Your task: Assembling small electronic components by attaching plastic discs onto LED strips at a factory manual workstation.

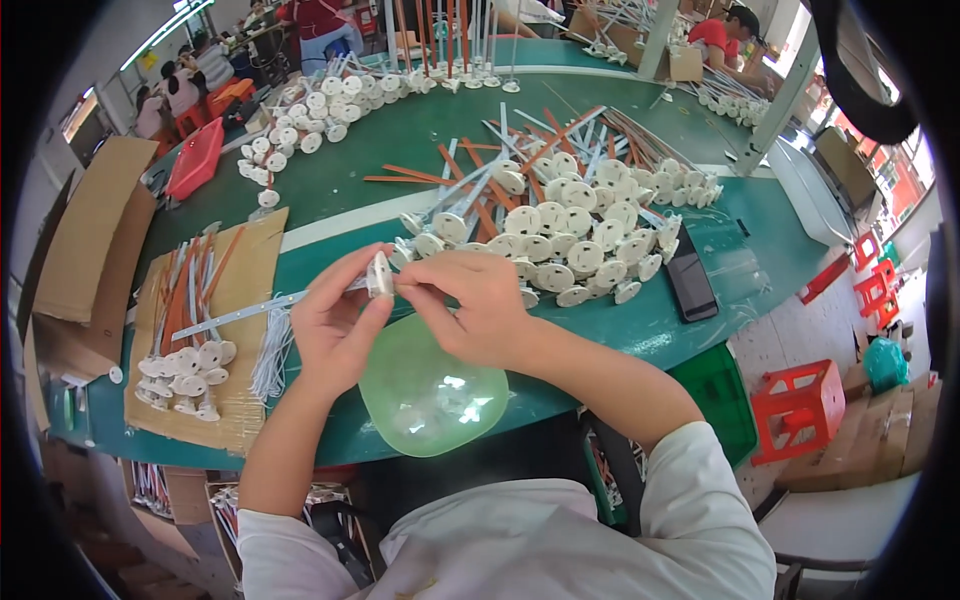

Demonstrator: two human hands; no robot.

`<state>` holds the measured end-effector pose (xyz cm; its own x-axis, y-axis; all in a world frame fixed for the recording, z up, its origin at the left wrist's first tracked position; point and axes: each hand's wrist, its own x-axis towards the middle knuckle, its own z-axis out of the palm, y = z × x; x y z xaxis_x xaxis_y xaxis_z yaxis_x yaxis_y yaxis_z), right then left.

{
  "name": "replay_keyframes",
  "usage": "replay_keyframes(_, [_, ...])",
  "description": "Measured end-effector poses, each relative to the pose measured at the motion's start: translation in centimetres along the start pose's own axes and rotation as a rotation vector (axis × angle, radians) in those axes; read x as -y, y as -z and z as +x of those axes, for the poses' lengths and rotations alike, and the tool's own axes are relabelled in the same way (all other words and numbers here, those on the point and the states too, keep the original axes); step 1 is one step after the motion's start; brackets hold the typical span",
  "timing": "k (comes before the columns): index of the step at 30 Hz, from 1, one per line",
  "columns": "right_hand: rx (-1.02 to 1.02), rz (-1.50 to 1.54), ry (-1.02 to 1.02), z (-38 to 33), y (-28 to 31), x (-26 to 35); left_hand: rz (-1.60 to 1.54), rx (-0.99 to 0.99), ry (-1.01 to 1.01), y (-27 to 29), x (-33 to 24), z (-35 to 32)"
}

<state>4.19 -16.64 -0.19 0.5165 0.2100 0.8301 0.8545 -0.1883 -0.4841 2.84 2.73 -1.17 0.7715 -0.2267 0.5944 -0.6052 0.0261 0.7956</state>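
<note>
My left hand pinches a white round disc piece between thumb and fingers, its face turned to the right. From it a silver-grey strip with small dots runs out leftward past the palm. Right up against the disc's edge is my right hand, thumb and forefinger pressed together; whatever they hold is too small to make out. Below both hands sits a pale green translucent bowl with small shiny contents I cannot name. A large heap of similar white disc pieces with brown and grey strips lies just beyond my right hand.
A cardboard sheet at left bears more disc pieces, beside a bundle of white cords. A dark phone lies at right. Another disc row and a red tray are farther back. A red stool stands on the floor.
</note>
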Motion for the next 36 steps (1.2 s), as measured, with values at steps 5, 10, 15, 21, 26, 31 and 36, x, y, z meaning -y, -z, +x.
replay_keyframes(5, [0.021, -0.098, 0.153, 0.4, 0.3, -0.4, -0.003, 0.022, -0.021, 0.2, 0.0, 0.4])
replay_keyframes(10, [-0.028, -0.089, 0.189, 0.3, 0.4, -0.1, -0.044, 0.056, 0.035, 0.2, -0.3, 0.6])
replay_keyframes(15, [-0.036, -0.022, 0.060, 0.2, 0.1, 0.4, -0.080, 0.038, -0.020, 0.0, 0.0, 0.3])
replay_keyframes(21, [-0.026, 0.043, -0.027, 0.2, 0.1, 0.5, -0.083, 0.015, -0.035, 0.1, 0.2, 0.3])
replay_keyframes(26, [-0.007, -0.003, -0.025, 0.2, 0.2, 0.4, -0.049, 0.020, -0.050, -0.1, 0.1, 0.4])
replay_keyframes(31, [0.013, -0.038, 0.035, 0.5, 0.4, 0.1, 0.022, 0.031, -0.071, 0.0, 0.5, 0.2])
replay_keyframes(36, [0.005, -0.037, 0.032, 0.4, 0.3, 0.3, -0.015, 0.003, -0.042, -0.4, 1.1, -0.3])
